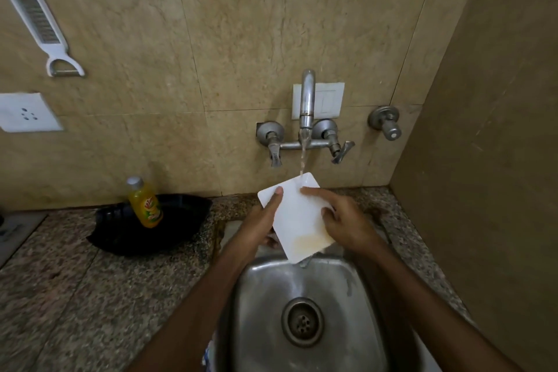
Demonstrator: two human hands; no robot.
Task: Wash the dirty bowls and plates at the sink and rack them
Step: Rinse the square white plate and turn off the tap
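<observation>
- White plate point(297, 217), rectangular, is held tilted above the sink point(265, 281), top corner under the stream point(303, 157) from the tap point(307, 100).
- Yellowish stain point(308, 241) sits near the low edge; water runs off the bottom corner into the basin.
- Left hand point(259, 226) grips the left edge, forefinger laid flat on the face.
- Right hand point(344, 220) holds the right edge, forefinger stretched across the upper face.
- Judgement: rinse and rub step, not finished while the stain shows.
- To do it well: shift the plate so the flow lands above the stain, and bring the right fingertips down to rub it.
- Keep the tilt so dirty water drains away from the hands. A wet, smooth plate will likely be slippery, so the left grip should stay firm.
- Soap bottle point(145, 202) stands in a black tray point(169, 220) on the counter point(75, 281), left of the sink, within reach if water alone fails.
- Hidden: plate's back and the left fingers behind it.
- No rack, and no other bowls or plates, in view.
- Sink's near rim is cut off at the bottom, partly covered by the forearms.
- Bottle label too blurred to read.
</observation>
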